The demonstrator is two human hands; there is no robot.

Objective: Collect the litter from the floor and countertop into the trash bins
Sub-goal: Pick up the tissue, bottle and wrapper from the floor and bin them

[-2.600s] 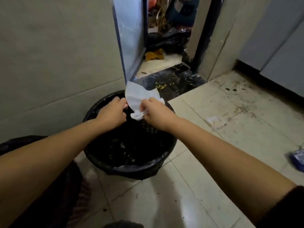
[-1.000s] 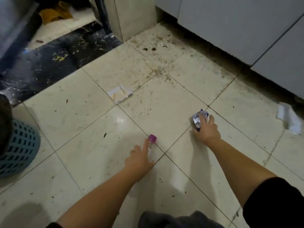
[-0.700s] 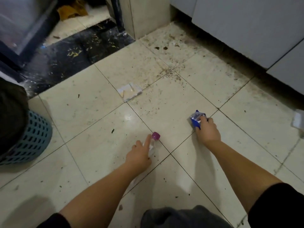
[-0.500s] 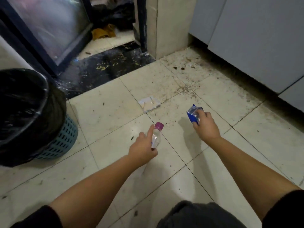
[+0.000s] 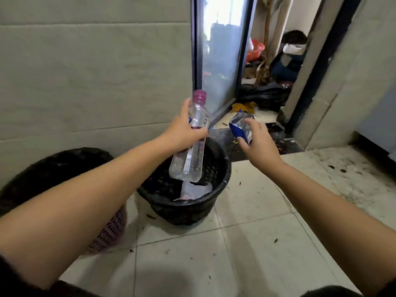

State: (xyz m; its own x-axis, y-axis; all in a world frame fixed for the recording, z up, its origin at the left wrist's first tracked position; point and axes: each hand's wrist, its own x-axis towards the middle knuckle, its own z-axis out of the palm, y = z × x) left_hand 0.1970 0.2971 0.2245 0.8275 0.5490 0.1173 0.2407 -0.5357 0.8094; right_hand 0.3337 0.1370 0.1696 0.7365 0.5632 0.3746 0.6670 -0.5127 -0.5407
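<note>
Left hand (image 5: 184, 131) closed around the middle of a clear plastic bottle (image 5: 189, 155), pink cap (image 5: 199, 96) up, base tilted down over the black bin (image 5: 214, 202). Right hand (image 5: 256, 144) pinching a crumpled blue and silver wrapper (image 5: 240, 126) between thumb and fingers, held up just right of that bin's far rim. White paper (image 5: 192, 190) lying inside the bin. Beside it at left, a 2nd bin (image 5: 111, 230) with a black liner over pink mesh. Both standing on the speckled tile floor (image 5: 246, 243) against the wall.

Lived-in home, tiled floor (image 5: 246, 243), glass door (image 5: 220, 50), lined bin (image 5: 188, 202)
</note>
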